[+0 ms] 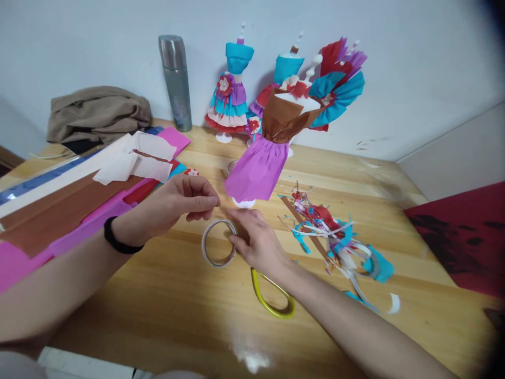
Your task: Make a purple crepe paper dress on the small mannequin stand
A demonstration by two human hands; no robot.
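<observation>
My left hand [193,197] is raised over the table with thumb and forefinger pinched together; whatever lies between the tips is too small to make out. My right hand [258,242] reaches in from the right, forefinger stretched toward the left fingertips and thumb apart from it. That thumb overlaps the right rim of a roll of tape [204,245] lying on the table. Yellow-green scissors handles [256,289] show under my right wrist, the rest hidden. Just behind the hands stands a doll-sized dress form with a brown crepe-paper top [276,118] and a purple skirt [258,168].
Several more paper dresses [236,100] stand by the wall near a steel flask [176,84]. Layered sheets of crepe paper [51,210] and a brown cloth [98,113] occupy the left. Paper scraps [335,231] are heaped on the right.
</observation>
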